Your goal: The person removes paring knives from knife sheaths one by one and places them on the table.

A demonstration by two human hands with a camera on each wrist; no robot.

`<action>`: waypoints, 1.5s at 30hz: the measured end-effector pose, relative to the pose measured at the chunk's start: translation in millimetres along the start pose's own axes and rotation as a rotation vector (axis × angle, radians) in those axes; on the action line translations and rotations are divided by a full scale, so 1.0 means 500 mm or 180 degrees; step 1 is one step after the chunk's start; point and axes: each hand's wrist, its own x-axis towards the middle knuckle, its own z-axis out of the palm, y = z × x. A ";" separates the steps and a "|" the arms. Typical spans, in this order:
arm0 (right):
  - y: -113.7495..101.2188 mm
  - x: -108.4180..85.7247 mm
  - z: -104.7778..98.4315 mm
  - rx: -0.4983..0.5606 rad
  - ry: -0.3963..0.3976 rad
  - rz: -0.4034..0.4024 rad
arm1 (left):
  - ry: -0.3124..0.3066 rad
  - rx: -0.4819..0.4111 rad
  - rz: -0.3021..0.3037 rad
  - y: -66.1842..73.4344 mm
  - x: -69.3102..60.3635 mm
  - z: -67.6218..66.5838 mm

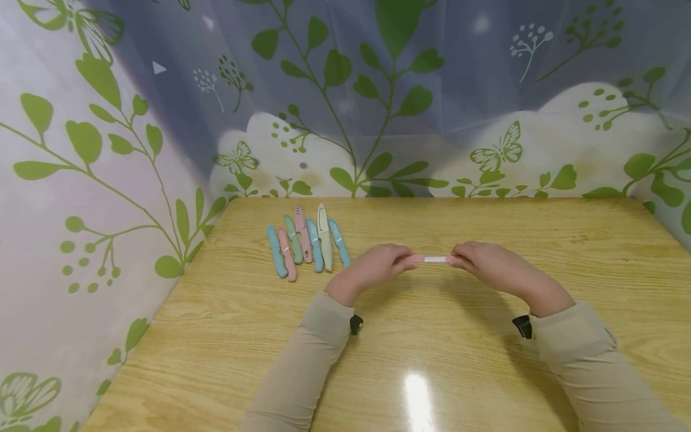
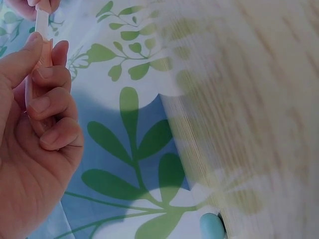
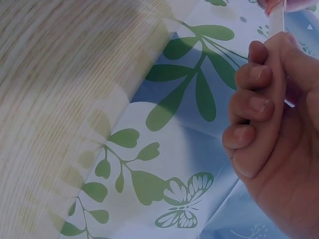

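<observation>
- Head view: a small, pink, plastic-looking knife (image 1: 435, 259) sits right of the row of seven pastel knives (image 1: 315, 246).
- Left hand (image 1: 380, 265) grips what looks like its pink cover (image 2: 46, 57); right hand (image 1: 488, 265) curls round the rounded handle (image 3: 274, 114).
- Progress — white blade (image 3: 276, 21) shows between cover and handle, so sheathing or unsheathing seems midway; I cannot tell which.
- Row knives all appear covered — only this one looks unfinished.

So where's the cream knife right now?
In the head view, the cream knife lies on the table to the left of the left hand, between two blue knives.
</observation>
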 end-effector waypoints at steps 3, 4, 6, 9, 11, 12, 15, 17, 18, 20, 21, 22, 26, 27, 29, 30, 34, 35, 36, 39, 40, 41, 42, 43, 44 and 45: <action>0.000 0.000 0.000 -0.0001 -0.0003 0.0010 | 0.0016 0.0020 0.0018 -0.002 0.001 0.001; 0.000 0.000 0.000 -0.0002 -0.0003 0.0018 | 0.0024 0.0025 0.0027 -0.003 0.000 0.001; 0.003 -0.001 0.000 -0.0005 -0.0004 0.0025 | 0.0044 0.0017 0.0037 -0.005 0.001 0.002; 0.006 -0.003 -0.002 -0.0006 -0.0016 0.0053 | 0.0072 0.0038 0.0061 -0.010 0.002 0.002; 0.008 -0.005 -0.002 -0.0009 -0.0020 0.0052 | 0.0080 0.0035 0.0077 -0.013 0.002 0.003; 0.008 -0.006 -0.003 -0.0005 -0.0023 0.0060 | 0.0081 0.0036 0.0079 -0.014 0.002 0.002; 0.008 -0.006 -0.007 0.0022 -0.0024 0.0053 | 0.0078 -0.0001 0.0085 -0.015 0.003 0.001; 0.008 -0.007 -0.009 0.0038 -0.0041 0.0071 | 0.0073 -0.0028 0.0075 -0.015 0.003 0.001; 0.008 -0.007 -0.009 0.0048 -0.0047 0.0076 | 0.0070 -0.0040 0.0074 -0.015 0.003 0.001; 0.009 -0.007 -0.010 0.0059 -0.0066 0.0082 | 0.0070 -0.0030 0.0067 -0.014 0.003 0.000; 0.009 -0.007 -0.010 0.0061 -0.0075 0.0085 | 0.0070 -0.0027 0.0064 -0.014 0.003 0.000; 0.009 -0.007 -0.010 0.0065 -0.0083 0.0093 | 0.0071 -0.0028 0.0061 -0.014 0.003 0.000; 0.011 -0.007 -0.010 0.0070 -0.0090 0.0091 | 0.0070 -0.0014 0.0025 -0.011 0.000 -0.002; 0.011 -0.007 -0.010 0.0075 -0.0093 0.0093 | 0.0069 -0.0011 0.0013 -0.010 0.000 -0.002; 0.011 -0.008 -0.010 0.0085 -0.0101 0.0099 | 0.0064 -0.0005 -0.0011 -0.008 -0.002 -0.003; 0.011 -0.008 -0.010 0.0093 -0.0104 0.0106 | 0.0064 0.0005 -0.0023 -0.007 -0.003 -0.003; 0.010 -0.008 -0.012 0.0112 -0.0104 0.0119 | 0.0059 -0.0004 -0.0036 -0.006 -0.005 -0.006; 0.011 -0.009 -0.012 0.0123 -0.0106 0.0121 | 0.0059 -0.0012 -0.0034 -0.007 -0.005 -0.006; 0.011 -0.010 -0.013 0.0127 -0.0105 0.0126 | 0.0065 -0.0020 -0.0036 -0.008 -0.006 -0.006; 0.016 -0.014 -0.018 0.0159 -0.0087 0.0179 | 0.0120 -0.0046 -0.0039 -0.015 -0.008 -0.008; 0.019 -0.016 -0.020 0.0185 -0.0079 0.0206 | 0.0149 -0.0048 -0.0029 -0.019 -0.008 -0.009; 0.023 -0.018 -0.023 0.0215 -0.0067 0.0244 | 0.0184 -0.0050 -0.0035 -0.024 -0.008 -0.008; 0.026 -0.020 -0.026 0.0240 -0.0053 0.0285 | 0.0216 -0.0050 -0.0047 -0.028 -0.008 -0.008; 0.029 -0.022 -0.030 0.0269 -0.0035 0.0328 | 0.0243 -0.0060 -0.0054 -0.033 -0.008 -0.008; 0.032 -0.023 -0.033 0.0299 -0.0016 0.0369 | 0.0265 -0.0073 -0.0071 -0.036 -0.007 -0.008; 0.035 -0.024 -0.036 0.0328 -0.0001 0.0401 | 0.0278 -0.0088 -0.0092 -0.040 -0.006 -0.008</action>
